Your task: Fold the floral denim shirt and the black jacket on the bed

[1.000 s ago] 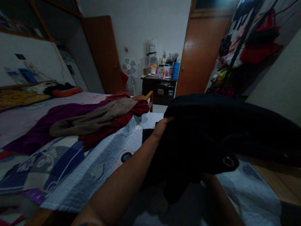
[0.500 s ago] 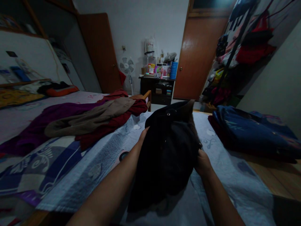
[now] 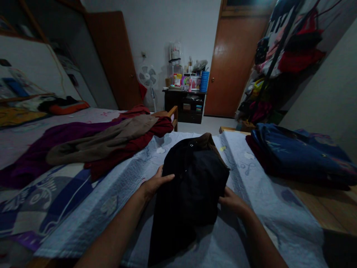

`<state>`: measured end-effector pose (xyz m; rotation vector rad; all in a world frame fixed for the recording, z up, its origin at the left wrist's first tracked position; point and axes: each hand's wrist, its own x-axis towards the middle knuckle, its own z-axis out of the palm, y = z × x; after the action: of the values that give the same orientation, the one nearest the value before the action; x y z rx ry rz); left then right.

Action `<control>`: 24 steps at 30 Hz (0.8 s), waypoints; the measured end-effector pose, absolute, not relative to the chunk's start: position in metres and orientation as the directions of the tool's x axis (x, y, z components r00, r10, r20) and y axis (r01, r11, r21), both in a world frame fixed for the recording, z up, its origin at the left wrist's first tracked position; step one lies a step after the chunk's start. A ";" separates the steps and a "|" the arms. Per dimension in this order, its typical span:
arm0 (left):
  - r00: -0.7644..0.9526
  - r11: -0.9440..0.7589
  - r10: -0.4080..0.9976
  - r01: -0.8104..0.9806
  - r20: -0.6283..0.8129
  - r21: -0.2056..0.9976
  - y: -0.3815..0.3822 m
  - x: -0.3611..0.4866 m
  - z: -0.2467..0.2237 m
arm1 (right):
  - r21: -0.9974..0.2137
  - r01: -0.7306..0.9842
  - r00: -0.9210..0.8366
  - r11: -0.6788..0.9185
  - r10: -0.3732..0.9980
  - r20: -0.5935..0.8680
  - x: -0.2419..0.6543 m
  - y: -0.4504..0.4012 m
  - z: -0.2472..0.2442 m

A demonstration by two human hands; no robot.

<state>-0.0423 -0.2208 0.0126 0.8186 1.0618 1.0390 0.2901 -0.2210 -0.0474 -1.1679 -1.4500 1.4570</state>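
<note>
Dim bedroom light falls on a pale quilted bed cover (image 3: pixel 117 201) spread over the bed. On it, in the middle, lies a black garment (image 3: pixel 192 190) with small metal snaps, bunched into a rough bundle. The left hand (image 3: pixel 154 182) rests open against its left edge, fingers laid on the cloth; the right hand (image 3: pixel 231 201) grips its right edge, fingers tucked under the fabric. Judging from this, the folding step is under way: the bundle likely needs flattening and its sides squared. A heap of purple, tan and red clothes (image 3: pixel 106 141) lies to the left, a stack of folded blue clothes (image 3: pixel 295 156) to the right.
</note>
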 end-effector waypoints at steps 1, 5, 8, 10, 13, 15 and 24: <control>0.139 0.307 0.950 -0.246 -0.280 0.919 -0.225 -0.041 0.007 | -0.992 0.120 -0.275 -0.047 0.958 -0.078 0.284 -0.220 -0.049; 0.042 0.233 0.972 -0.241 -0.230 0.942 -0.223 -0.029 -0.010 | -0.998 0.049 -0.176 0.032 0.984 0.022 0.256 -0.213 -0.035; -0.083 0.108 0.988 -0.199 -0.127 0.974 -0.211 -0.022 -0.008 | -0.997 -0.031 -0.084 0.064 0.994 0.066 0.244 -0.205 -0.017; -0.131 0.033 0.990 -0.161 -0.055 0.986 -0.202 -0.022 0.001 | -0.991 -0.068 0.005 0.117 0.993 0.117 0.244 -0.198 -0.005; -0.210 -0.040 0.977 -0.112 0.016 0.993 -0.188 -0.027 0.020 | -0.979 -0.087 0.098 0.186 0.979 0.177 0.252 -0.187 0.013; -0.291 -0.078 0.955 -0.078 0.052 0.994 -0.176 -0.034 0.033 | -0.979 -0.060 0.147 0.197 0.971 0.187 0.261 -0.177 0.026; -0.431 -0.062 0.831 0.556 0.351 0.829 -0.120 -0.076 0.067 | -0.984 0.081 0.218 0.160 0.960 0.174 0.308 -0.135 0.126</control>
<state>-0.0763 -0.1203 0.0667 1.4969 1.9480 1.4906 0.3080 -0.1348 0.1265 -1.2276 -1.1610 0.8907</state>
